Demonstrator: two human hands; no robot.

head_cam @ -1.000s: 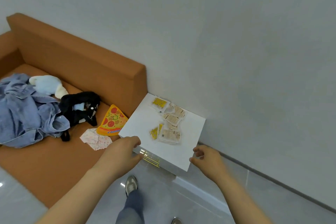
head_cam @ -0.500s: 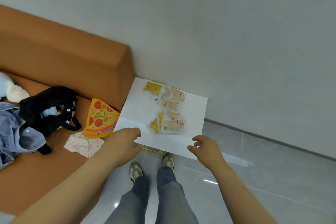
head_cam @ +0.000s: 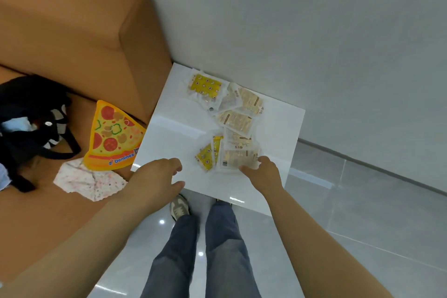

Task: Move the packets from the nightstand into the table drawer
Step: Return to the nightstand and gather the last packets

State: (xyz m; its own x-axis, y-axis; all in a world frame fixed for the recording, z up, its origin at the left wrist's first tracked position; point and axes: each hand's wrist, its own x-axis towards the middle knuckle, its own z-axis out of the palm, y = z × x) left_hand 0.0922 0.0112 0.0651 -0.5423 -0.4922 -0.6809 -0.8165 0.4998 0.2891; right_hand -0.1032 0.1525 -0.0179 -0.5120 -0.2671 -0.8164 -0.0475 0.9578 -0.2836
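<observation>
1. Nearest my camera: both forearms reach over my jeans and a grey shoe on the glossy floor.
2. At the near edge of the white nightstand, my left hand hovers with loosely curled, slightly parted fingers, holding nothing.
3. My right hand has its fingertips on the near corner of the closest beige packet; I cannot tell whether they have pinched it or merely rest on it.
4. Just left of it lie two small yellow packets; further back, more beige packets overlap, and a large yellow packet sits nearest the wall.
5. I judge this the first pickup, with every packet on the nightstand.
6. Next move calls for pinching the thin, slippery edge cleanly, perhaps gathering several together; the table drawer is out of view.
7. Left, beyond the nightstand: an orange sofa with a pizza-slice toy.
</observation>
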